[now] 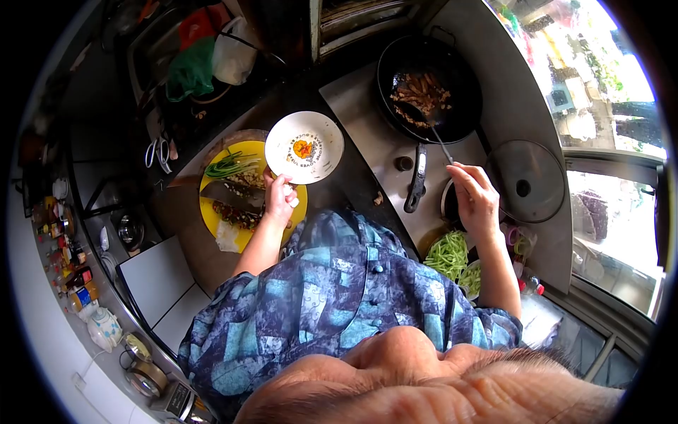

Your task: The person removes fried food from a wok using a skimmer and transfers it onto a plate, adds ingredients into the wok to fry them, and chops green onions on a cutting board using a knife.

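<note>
Bowl point(305, 126) at eleven o'clock, left hand point(278, 201) clamped on its rim; right hand point(476, 199) closed around a utensil point(440, 140) dipping into the wok point(464, 106) at one o'clock!

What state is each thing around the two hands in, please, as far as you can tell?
White bowl, held in the left hand, printed inside showing
Long-handled utensil, held in the right hand, lower end in the wok
Wok, uncovered, browned food inside
Glass lid, off the wok
Yellow board, bearing chopped food
Cleaver, resting on the board
Green vegetable, cut into strips
</note>
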Demonstrator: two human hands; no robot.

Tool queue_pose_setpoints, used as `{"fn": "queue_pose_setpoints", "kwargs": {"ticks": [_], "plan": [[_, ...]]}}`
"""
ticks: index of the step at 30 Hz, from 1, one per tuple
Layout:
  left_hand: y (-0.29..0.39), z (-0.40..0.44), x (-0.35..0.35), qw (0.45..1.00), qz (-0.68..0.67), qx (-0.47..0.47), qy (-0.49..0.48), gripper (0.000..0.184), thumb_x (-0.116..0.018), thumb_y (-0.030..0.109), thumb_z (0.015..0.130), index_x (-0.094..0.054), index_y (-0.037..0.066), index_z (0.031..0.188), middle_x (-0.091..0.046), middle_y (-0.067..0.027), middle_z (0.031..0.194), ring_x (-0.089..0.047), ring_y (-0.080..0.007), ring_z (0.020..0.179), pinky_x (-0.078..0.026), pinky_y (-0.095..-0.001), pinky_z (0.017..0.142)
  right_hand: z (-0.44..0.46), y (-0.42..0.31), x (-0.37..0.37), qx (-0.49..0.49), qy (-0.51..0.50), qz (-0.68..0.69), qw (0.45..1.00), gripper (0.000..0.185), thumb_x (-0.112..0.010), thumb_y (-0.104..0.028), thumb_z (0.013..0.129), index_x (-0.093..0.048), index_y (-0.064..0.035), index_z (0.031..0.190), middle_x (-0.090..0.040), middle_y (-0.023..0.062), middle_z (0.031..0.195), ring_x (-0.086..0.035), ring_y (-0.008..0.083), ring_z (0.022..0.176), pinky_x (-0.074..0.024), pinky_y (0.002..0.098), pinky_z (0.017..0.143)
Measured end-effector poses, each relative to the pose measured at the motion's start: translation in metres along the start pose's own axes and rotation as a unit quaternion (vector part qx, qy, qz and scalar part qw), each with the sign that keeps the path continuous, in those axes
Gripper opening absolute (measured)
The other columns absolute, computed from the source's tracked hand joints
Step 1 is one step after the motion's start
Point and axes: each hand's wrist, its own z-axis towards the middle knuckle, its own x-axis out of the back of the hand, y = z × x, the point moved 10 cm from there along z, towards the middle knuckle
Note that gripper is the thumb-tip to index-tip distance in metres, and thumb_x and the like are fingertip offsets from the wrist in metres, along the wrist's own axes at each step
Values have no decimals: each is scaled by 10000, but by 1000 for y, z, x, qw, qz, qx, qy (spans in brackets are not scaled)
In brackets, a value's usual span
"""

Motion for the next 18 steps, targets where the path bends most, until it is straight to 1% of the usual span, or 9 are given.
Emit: {"fn": "queue_pose_setpoints", "kwargs": {"ticks": [2,5,8,13,16,18], "plan": [[-2,-1,-2,1000,-2,1,2,571,-498,-10,726,-345,200,1235,-489,-99,1032,-395,-110,517,-298,-201,339,3,-2,-10,25,-3,-15,1000,258,-599,67,805,-649,-42,1034,-623,135,994,-645,291,860,-526,331,719],[-10,-4,6,1000,-5,11,2,576,-499,-9,727,-342,197,1242,-491,-102,1032,-392,-109,514,-299,-203,339,2,6,-12,29,32,-28,999,232,-606,48,821,-649,-39,1032,-621,138,995,-644,292,861,-526,331,722],[-8,-10,8,1000,-7,7,0,582,-499,-9,725,-342,201,1244,-493,-102,1030,-392,-109,516,-299,-203,339,-2,6,-3,-3,63,-17,998,227,-616,39,819,-649,-38,1030,-620,138,992,-641,292,864,-526,336,732],[-6,-15,16,1000,-12,5,10,577,-499,-7,726,-344,214,1235,-494,-97,1017,-386,-108,504,-293,-205,335,-6,14,-29,48,14,-56,997,261,-612,57,802,-653,-34,1044,-619,150,1007,-640,297,889,-533,338,758],[-2,-20,17,1000,-7,10,18,564,-503,3,729,-349,223,1225,-493,-84,1005,-363,-104,471,-283,-208,329,-10,19,-22,32,48,-43,997,253,-609,56,808,-657,-30,1041,-619,149,1024,-640,297,903,-530,341,768],[0,-25,14,1000,-7,14,21,548,-506,10,731,-356,224,1213,-489,-76,1002,-344,-101,447,-276,-211,326,-9,32,-22,29,81,-47,995,270,-596,52,824,-658,-38,1071,-614,154,1046,-638,295,917,-529,340,779]]}}
